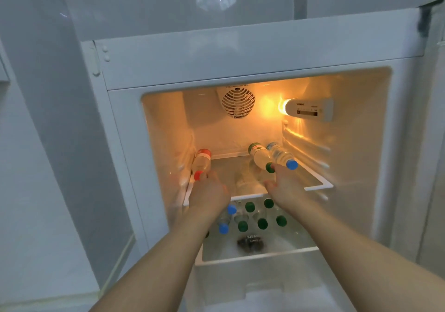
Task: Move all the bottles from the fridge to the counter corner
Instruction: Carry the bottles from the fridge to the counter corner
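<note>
Both hands reaching into lit fridge (125, 123). Left hand (209, 194) touching red-cap bottle (201, 164), right hand (285, 186) at green-cap bottle (261, 159); grips unclear. Bottles lying caps-near on glass shelf (315, 186).

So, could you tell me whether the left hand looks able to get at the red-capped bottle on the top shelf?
Probably yes: the left hand is already at the red-capped bottle, fingertips by its cap, and nothing lies between them on the glass shelf.

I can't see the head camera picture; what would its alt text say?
Two bare hands reach into a lit open fridge: left hand at a red-capped bottle, right hand at a green-capped bottle. More bottles stand below the shelf.
</note>
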{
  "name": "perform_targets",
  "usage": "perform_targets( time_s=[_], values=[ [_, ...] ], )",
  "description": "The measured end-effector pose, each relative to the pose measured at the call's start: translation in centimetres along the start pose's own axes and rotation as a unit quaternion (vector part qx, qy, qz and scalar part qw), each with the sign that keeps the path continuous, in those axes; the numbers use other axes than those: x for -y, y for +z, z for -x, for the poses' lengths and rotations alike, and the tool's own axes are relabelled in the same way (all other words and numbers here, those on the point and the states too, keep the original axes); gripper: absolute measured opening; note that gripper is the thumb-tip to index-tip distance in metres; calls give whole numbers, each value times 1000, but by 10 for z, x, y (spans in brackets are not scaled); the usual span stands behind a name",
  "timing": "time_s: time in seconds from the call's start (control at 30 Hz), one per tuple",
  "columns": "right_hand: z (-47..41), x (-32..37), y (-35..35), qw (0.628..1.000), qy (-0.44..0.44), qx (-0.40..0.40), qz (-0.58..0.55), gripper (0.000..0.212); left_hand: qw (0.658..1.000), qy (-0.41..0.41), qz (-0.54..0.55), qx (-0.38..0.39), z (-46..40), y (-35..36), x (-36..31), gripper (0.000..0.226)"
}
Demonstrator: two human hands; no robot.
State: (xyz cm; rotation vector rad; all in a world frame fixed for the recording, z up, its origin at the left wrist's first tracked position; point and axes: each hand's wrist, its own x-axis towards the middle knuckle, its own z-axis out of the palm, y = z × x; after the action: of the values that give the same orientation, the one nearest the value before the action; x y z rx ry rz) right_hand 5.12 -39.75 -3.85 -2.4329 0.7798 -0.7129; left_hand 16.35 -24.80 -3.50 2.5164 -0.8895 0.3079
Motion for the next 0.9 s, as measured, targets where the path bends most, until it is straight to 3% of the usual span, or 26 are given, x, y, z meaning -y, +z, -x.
perform_targets(
  time_s=[0.13, 0.37, 0.47, 0.67, 0.9],
  values=[
    [-39, -14, 23, 1000, 16, 5, 23, 57, 997, -75, -15, 0, -36, 23, 14, 49],
    [-94, -26, 49, 997, 63, 5, 54, 70, 992, -123, -33, -23, -68, 49, 27, 65],
    [-111, -28, 57, 994, 89, -3, 65, 62, 990, -101, -67, -67, -81, 54, 35, 65],
    [-119, -34, 65, 985, 33, -64, 159, 39, 986, -58, -118, -99, -105, 66, 40, 66],
    [-119, -32, 67, 982, -4, -93, 167, 39, 983, -16, -133, -128, -106, 64, 38, 72]
  ],
)
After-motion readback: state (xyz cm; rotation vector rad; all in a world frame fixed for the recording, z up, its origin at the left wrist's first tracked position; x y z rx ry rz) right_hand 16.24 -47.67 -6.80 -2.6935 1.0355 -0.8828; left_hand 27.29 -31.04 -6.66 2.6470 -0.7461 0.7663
